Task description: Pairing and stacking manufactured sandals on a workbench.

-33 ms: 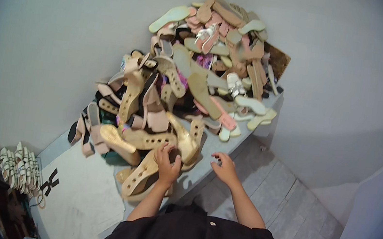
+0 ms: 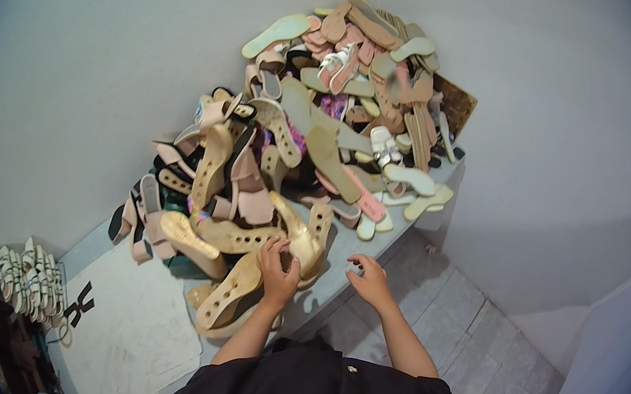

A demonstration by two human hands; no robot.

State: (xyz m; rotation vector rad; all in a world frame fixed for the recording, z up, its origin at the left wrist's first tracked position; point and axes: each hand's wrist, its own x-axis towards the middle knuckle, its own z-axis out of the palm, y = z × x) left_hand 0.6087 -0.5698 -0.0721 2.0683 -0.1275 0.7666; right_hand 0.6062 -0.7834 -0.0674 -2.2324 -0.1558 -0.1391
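Note:
A tall heap of shoe soles, insoles and sandals (image 2: pixel 325 126) in tan, pink, pale green and white covers a grey bench (image 2: pixel 338 269) in the corner of the room. My left hand (image 2: pixel 278 271) rests at the heap's near edge, its fingers curled over a shiny gold sandal (image 2: pixel 300 237). Below that hand lie tan soles with punched holes (image 2: pixel 225 297). My right hand (image 2: pixel 370 280) hovers just above the bare bench front, to the right of the gold sandal, with fingers spread and nothing in it.
A white sheet with a black mark (image 2: pixel 128 324) lies on the bench to the left. A bundle of white sandals (image 2: pixel 30 278) sits at the lower left. A brown board (image 2: pixel 454 104) leans behind the heap. Grey floor tiles (image 2: pixel 488 342) run along the right.

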